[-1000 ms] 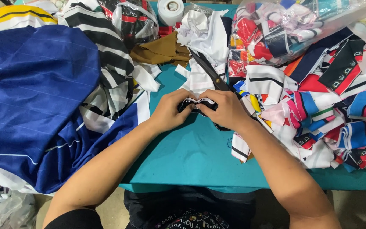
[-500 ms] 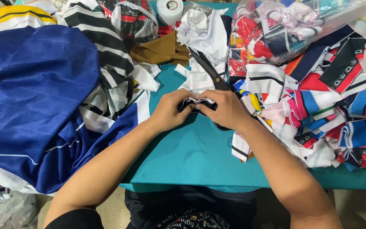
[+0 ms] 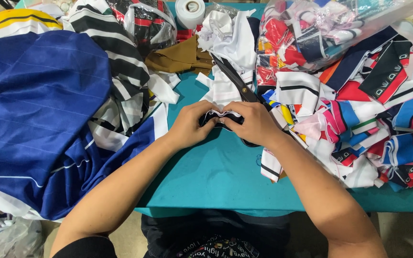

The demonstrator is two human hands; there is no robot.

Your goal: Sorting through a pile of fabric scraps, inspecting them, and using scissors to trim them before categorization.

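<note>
My left hand (image 3: 190,125) and my right hand (image 3: 254,124) meet at the middle of a teal table (image 3: 216,177). Both pinch a small stack of black and white fabric strips (image 3: 221,116) between the fingers, holding it on edge just above the tabletop. Large black scissors (image 3: 237,81) lie partly under my right hand, blades pointing to the upper left and lying shut on white cloth.
A big blue striped cloth (image 3: 39,119) fills the left. Black-and-white striped fabric (image 3: 115,62) and a brown piece (image 3: 180,57) lie behind. A white tape roll (image 3: 190,10) stands at the far edge. Bagged scraps (image 3: 311,33) and a multicoloured strip pile (image 3: 374,129) crowd the right.
</note>
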